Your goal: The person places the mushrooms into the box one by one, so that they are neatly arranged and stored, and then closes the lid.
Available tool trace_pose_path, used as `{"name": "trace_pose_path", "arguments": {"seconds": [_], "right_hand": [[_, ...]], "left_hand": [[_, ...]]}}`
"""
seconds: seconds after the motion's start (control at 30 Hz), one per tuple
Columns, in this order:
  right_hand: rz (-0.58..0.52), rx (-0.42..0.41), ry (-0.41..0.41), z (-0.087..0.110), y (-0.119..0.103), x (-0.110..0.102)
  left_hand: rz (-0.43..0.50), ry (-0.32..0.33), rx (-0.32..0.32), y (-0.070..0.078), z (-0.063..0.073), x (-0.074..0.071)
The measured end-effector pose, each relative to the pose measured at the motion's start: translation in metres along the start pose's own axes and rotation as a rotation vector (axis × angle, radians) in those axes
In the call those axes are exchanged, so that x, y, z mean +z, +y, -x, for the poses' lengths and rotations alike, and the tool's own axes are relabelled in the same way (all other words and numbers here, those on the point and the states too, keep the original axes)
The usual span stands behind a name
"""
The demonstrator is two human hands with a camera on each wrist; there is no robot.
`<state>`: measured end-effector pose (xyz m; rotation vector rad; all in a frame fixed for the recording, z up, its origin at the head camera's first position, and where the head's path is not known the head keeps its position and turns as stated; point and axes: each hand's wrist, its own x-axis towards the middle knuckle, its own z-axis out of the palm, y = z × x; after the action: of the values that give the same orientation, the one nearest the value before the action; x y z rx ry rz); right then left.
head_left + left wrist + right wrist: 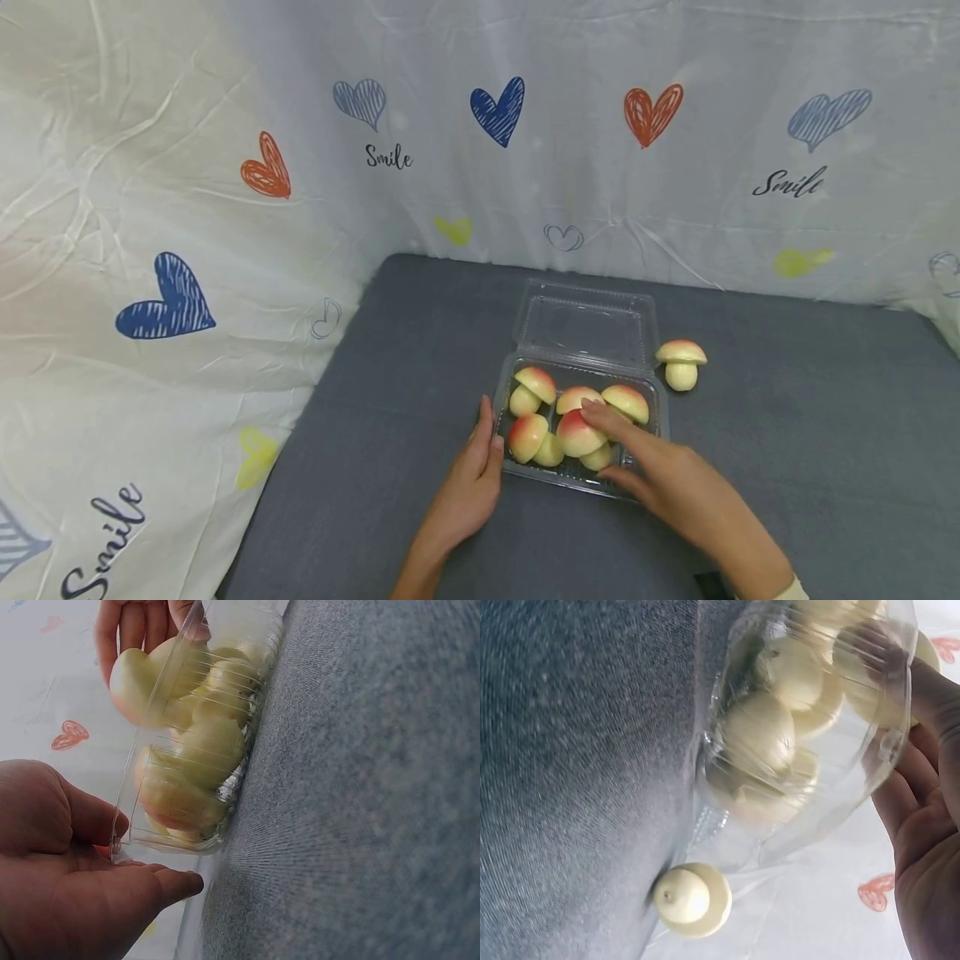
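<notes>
A clear plastic clamshell box (551, 478) lies on the grey cloth, its lid (585, 325) folded back. Several mushroom models with red-tinged yellow caps, such as the rear-left one (536, 383), fill much of the tray. My left hand (468, 483) grips the tray's left edge; the left wrist view shows its thumb (97, 817) at the rim. Over the tray's front middle, my right hand (678, 487) holds a mushroom model (579, 433) between thumb and fingers. Through the box wall, the right wrist view shows its fingertips partly hidden.
Another mushroom model (681, 364) stands upright on the cloth, right of the box. The grey cloth (420, 350) covers the table. A white curtain (570, 183) printed with hearts and "Smile" hangs behind and along the left side.
</notes>
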<state>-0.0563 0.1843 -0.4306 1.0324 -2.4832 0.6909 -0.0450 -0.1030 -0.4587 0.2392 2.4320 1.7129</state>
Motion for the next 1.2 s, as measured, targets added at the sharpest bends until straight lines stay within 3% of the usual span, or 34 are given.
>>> {"name": "trace_pose_path", "arguments": {"seconds": [0.5, 0.83, 1.2], "right_hand": [[0.061, -0.023, -0.029, 0.001, 0.004, 0.008], [0.105, -0.050, 0.028, 0.001, 0.003, 0.013], [0.119, -0.054, 0.020, 0.000, 0.003, 0.018]], "left_hand": [[-0.001, -0.003, -0.002, 0.001, -0.001, 0.000], [0.020, -0.002, -0.004, 0.002, 0.000, -0.001], [0.004, 0.001, -0.001, 0.002, 0.000, 0.000]]}}
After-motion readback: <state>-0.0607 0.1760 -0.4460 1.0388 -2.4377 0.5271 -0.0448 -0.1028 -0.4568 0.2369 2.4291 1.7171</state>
